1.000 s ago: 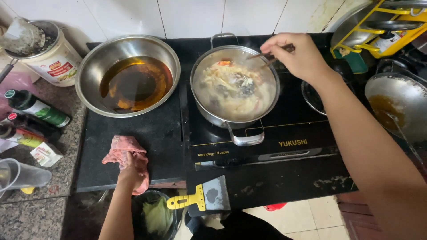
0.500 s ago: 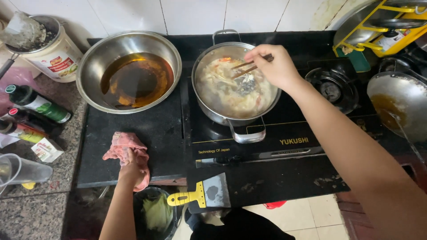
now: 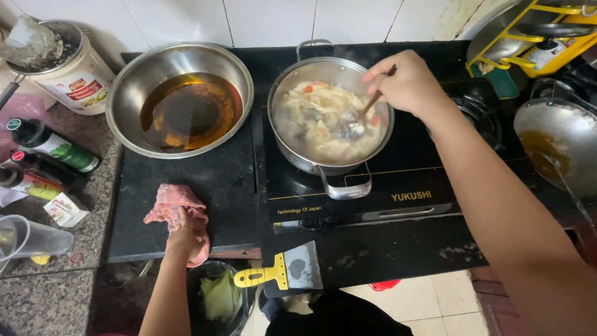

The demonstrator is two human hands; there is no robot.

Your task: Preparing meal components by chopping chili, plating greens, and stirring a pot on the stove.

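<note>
Two bare hands work at a black cooktop (image 3: 205, 186) seen from above. Right hand (image 3: 407, 84) is curled tightly around a pair of wooden chopsticks (image 3: 372, 102), pinching them near the top, with their tips dipped into a steel pot (image 3: 329, 115) of pale soup with white pieces and bits of orange. That pot sits on the induction burner (image 3: 398, 186), its near handle pointing toward the person. Left hand (image 3: 183, 233) presses down on a crumpled pink cloth (image 3: 174, 208) at the front edge of the cooktop, fingers closed over it. Just left of the pot stands a wide steel bowl (image 3: 179, 96) holding dark amber oil. A yellow-handled scraper (image 3: 283, 270) lies at the front edge, between the two arms. Bottles (image 3: 50, 146) stand on the stone counter at far left.
</note>
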